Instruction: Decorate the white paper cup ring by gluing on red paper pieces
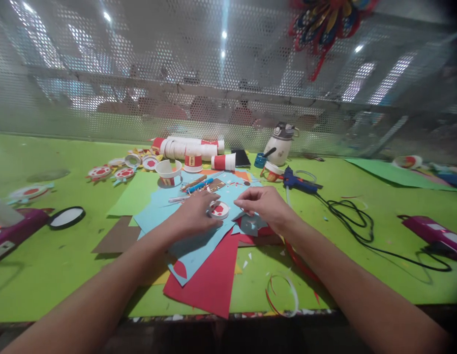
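A small white cut-off paper cup bottom [218, 210] with red paper pieces on its face lies on light blue paper [202, 241]. My left hand [195, 212] curls around its left side, fingertips at the upper rim and thumb near the lower rim. To the right of it, my right hand [263, 204] hovers with thumb and forefinger pinched together; whatever is between them is too small to make out. Beneath the right hand are grey-blue paper scraps [249, 225]. Just beyond the left hand lie a blue pen [199, 185] and other slim tools.
A blue glue gun [300, 182] with a black cord lies at right. Paper cups [193, 161], a stack of cups [191, 147] and a flask [280, 145] stand behind. Turtle-like paper crafts [100, 172] and a tape roll [67, 217] are left; red paper [209, 285] lies in front.
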`<state>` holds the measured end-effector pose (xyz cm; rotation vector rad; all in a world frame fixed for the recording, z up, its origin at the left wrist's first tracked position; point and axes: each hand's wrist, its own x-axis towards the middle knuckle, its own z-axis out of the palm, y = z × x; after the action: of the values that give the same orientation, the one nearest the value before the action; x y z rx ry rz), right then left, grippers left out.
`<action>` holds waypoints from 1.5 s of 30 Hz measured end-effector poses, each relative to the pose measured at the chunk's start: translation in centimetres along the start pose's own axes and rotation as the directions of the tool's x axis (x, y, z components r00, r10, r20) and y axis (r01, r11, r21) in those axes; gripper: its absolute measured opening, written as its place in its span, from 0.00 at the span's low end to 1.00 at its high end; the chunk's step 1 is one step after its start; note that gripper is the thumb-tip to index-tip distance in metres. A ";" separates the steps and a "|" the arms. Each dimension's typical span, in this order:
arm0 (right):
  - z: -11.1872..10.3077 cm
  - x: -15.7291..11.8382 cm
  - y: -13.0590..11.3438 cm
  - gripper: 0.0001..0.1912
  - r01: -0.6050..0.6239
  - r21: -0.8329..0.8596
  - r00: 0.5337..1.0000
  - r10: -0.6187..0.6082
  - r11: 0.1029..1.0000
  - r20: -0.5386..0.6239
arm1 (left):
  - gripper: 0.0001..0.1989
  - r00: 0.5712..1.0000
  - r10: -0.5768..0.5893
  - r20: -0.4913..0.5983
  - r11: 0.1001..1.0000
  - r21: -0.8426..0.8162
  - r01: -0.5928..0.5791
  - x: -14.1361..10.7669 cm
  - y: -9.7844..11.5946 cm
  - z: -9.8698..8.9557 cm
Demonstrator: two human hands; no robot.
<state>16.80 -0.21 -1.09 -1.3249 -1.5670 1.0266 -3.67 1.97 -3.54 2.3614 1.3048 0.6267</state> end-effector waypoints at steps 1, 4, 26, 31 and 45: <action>-0.1 0.1 0.0 0.09 -0.005 -0.011 1.000 0.005 1.000 0.009 | 0.24 1.000 0.020 -0.001 1.000 0.016 -0.020 0.1 -0.1 0.2; 0.0 0.6 0.0 0.07 -0.021 -0.063 0.999 0.024 0.998 0.037 | 0.13 0.998 0.070 0.001 0.996 0.052 -0.070 0.3 -0.3 0.5; 1.8 0.1 -0.9 0.06 0.015 -0.193 0.998 -0.003 0.981 0.059 | 0.12 0.990 0.139 0.030 0.988 0.059 -0.140 -1.0 1.8 0.0; -0.1 -0.9 -2.2 0.08 0.088 -0.076 0.995 -0.091 0.993 -0.043 | 0.11 0.991 0.137 0.007 0.989 0.059 -0.137 -1.1 1.8 -0.2; -3.5 -4.8 -4.3 0.18 0.149 0.252 0.962 -0.198 0.956 0.185 | 0.19 0.999 0.030 0.043 0.999 -0.014 -0.029 -1.2 1.4 -0.8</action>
<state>19.19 -5.15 3.69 -0.9230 -1.6247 1.2284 -3.72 0.35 -2.43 2.3737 1.2456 0.5888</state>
